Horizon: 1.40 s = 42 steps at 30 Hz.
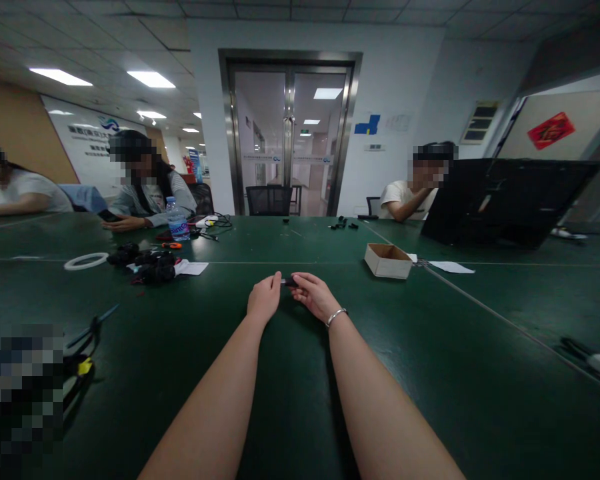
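Mostly hidden, both hands' fingers (280,279) pinch a small dark part (290,283) (shape unclear).

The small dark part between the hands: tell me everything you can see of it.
The small dark part is short, black and mostly hidden. It lies roughly level just above the green table, pinched between the left hand and the right hand. Its material and finer details are too small to tell.

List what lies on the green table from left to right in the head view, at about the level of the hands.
White ring → pile of black parts → white paper → left hand → small dark part pinched between both hands → right hand → open cardboard box → white sheet.
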Available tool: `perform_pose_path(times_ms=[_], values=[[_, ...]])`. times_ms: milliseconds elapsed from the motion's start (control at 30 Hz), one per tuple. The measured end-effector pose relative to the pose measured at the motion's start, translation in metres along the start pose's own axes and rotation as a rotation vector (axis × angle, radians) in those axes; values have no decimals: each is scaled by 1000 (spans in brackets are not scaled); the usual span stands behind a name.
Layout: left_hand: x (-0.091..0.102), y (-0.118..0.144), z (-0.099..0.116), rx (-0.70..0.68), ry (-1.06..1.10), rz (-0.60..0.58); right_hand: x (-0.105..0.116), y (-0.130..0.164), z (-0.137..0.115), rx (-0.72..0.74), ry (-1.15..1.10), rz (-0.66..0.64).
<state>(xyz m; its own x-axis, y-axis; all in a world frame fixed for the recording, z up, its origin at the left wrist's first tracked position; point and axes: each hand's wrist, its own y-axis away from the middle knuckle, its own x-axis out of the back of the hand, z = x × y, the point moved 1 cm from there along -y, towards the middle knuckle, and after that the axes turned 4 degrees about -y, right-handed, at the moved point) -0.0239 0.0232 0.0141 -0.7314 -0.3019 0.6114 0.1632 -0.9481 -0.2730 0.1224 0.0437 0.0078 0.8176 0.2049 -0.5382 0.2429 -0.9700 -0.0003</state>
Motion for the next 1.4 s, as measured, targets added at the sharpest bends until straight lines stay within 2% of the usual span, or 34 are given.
perform_pose_path(times_ms=[167, 300, 400, 500, 600, 700, 767, 967, 1233, 1333, 1400], values=[[-9, -8, -12, -128, 197, 11, -1, 2, -2, 9, -11, 60], [-11, -11, -13, -187, 404, 1, -1, 3, -4, 12, 2, 84], [-9, -11, -12, -220, 467, -5, -2, 3, -4, 7, 20, 98], [-7, -11, -9, -225, 499, -11, -2, 2, -4, 6, 29, 109], [-6, -10, -7, -137, 535, -37, -1, 1, -3, 5, 23, 96], [-8, -9, -7, -16, 502, -105, 0, 0, -1, 5, 30, 71], [-10, -9, -9, -2, 459, -123, 1, -1, 0, 12, 48, 56], [-12, -12, -16, -15, 337, -91, 4, -2, 3, 32, 82, -32], [-2, -6, -4, 94, 122, -37, 2, 3, 2, 104, 131, -133], [-2, -6, -4, 89, 62, -12, 0, 4, 2, 99, 128, -138], [-4, -7, -7, 73, 107, -16, 0, 3, 2, 84, 120, -115]])
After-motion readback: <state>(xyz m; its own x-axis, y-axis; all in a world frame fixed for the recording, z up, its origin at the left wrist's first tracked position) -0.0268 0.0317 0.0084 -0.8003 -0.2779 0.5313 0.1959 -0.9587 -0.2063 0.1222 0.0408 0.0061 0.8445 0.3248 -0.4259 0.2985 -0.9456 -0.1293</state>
